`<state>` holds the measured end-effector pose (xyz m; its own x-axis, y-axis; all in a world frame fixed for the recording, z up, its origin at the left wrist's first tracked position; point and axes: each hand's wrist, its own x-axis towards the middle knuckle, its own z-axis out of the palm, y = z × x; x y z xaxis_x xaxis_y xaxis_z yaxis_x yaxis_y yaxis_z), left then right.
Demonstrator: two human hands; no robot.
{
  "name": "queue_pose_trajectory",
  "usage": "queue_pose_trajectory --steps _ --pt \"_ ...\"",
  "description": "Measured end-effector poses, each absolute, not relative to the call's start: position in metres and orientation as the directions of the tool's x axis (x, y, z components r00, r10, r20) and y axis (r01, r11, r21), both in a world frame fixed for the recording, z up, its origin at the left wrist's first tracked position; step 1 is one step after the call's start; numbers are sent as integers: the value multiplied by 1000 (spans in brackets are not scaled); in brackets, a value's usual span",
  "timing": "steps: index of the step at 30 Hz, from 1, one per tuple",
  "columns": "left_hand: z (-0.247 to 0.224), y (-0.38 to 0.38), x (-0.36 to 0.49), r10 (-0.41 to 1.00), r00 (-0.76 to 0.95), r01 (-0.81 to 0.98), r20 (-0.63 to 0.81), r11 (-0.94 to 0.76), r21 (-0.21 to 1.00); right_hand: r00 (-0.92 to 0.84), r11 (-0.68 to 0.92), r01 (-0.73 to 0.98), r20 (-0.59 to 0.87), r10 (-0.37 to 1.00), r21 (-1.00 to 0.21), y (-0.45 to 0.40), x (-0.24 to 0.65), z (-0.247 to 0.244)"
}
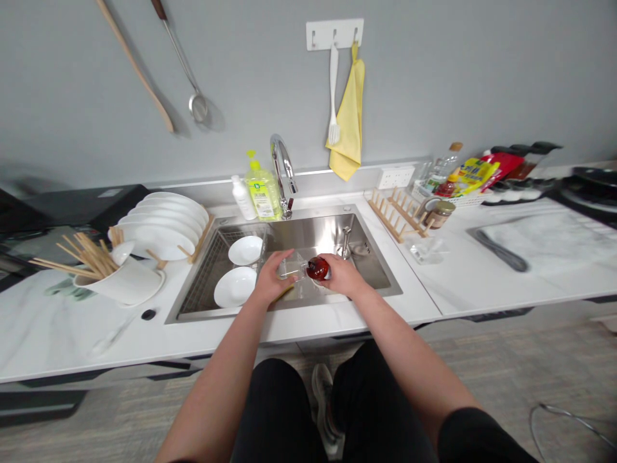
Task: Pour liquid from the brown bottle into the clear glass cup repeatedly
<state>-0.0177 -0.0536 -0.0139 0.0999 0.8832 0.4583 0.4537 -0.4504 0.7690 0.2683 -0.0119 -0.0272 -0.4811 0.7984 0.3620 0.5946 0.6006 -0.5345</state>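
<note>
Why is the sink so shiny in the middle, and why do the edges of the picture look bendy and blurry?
In the head view, glare makes a bright patch on the steel sink; the front edge of the counter curves toward the picture's sides; the dark pans at the far right look blurry.

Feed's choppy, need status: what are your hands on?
Left hand on clear container, yellow sponge under it. Right hand gripping red object. Both over sink, white bowls alongside.

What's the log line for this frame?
left hand: touching clear glass container | right hand: holding dark red object | location: over stainless steel sink | nearby: white bowls on sink rack
</note>
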Motion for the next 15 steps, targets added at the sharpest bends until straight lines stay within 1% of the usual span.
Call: queue_pose_trajectory --steps 4,15 --pt "-15 -54 -18 874 111 448 474 -470 761 -490 600 589 352 798 -541 -12 269 -27" --pt "-14 -55 -19 882 114 449 458 -457 768 -510 607 596 336 792 -526 -13 269 -26"
